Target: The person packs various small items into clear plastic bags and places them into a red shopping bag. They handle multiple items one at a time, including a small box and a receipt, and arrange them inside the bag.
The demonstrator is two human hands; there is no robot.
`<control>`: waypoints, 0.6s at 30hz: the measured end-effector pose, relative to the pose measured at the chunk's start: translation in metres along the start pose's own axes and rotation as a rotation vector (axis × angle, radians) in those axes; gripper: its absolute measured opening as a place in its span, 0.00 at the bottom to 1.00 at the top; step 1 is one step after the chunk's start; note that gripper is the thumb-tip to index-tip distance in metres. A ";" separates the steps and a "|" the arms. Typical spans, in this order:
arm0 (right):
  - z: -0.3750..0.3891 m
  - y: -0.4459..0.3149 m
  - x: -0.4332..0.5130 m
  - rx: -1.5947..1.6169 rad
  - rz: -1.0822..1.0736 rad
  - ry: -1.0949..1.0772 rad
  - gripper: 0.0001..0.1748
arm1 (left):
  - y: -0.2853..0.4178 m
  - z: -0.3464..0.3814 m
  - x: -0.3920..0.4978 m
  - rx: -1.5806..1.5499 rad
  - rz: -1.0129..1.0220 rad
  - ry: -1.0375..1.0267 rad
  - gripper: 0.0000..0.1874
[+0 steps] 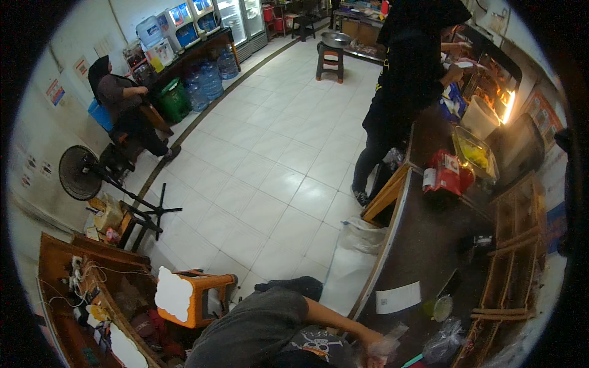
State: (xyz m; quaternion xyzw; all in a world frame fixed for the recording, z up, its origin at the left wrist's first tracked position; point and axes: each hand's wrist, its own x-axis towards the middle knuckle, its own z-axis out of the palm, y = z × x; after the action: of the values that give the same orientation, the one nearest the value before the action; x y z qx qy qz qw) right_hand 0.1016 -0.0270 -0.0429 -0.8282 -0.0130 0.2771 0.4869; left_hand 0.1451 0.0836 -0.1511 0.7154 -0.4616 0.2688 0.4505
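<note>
A bare forearm comes from a dark grey short sleeve at the bottom, beside a shirt with a skull print, and reaches over the dark counter (405,257). It ends in my left hand (375,349), whose fingers are closed on a thin clear plastic wrapping (389,345); the bottom edge cuts off part of the hand. My right hand is out of view. Near the left hand lie a white paper sheet with writing (398,297), a clear round cup or lid (442,308), a crumpled clear plastic bag (444,340) and a teal stick-like thing (412,361).
A person in black (405,69) stands by flames at the upper right. Another person (122,101) sits at the left near a standing fan (80,172). An orange stool (198,299), a wooden desk (96,276) and a stool bearing a metal basin (336,40) stand about the tiled floor.
</note>
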 end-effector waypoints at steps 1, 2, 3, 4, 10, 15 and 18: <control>-0.003 0.004 0.003 -0.001 -0.002 -0.012 0.17 | 0.004 -0.005 0.000 -0.075 0.040 -0.016 0.25; -0.008 0.009 0.006 -0.014 -0.005 -0.028 0.17 | 0.007 -0.011 0.002 -0.033 0.024 0.061 0.23; -0.012 0.016 0.008 -0.022 -0.018 -0.042 0.17 | 0.012 -0.018 0.002 -0.005 -0.062 0.070 0.21; -0.017 0.023 0.009 -0.031 -0.024 -0.059 0.17 | 0.019 -0.025 0.003 0.018 -0.148 0.077 0.19; -0.010 0.068 -0.016 0.118 -0.035 0.087 0.19 | 0.064 -0.054 0.014 0.063 -0.556 -0.188 0.15; 0.022 0.051 -0.038 -0.136 -0.172 0.484 0.15 | 0.077 -0.071 0.022 0.345 -0.442 -0.238 0.16; 0.034 0.028 -0.032 0.021 -0.109 0.613 0.08 | 0.073 -0.080 0.016 0.283 -0.648 -0.354 0.19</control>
State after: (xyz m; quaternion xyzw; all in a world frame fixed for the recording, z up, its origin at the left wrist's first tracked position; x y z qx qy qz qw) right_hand 0.0516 -0.0239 -0.0636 -0.8662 0.0930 -0.0121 0.4909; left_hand 0.0888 0.1356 -0.0735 0.9144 -0.2408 0.0461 0.3223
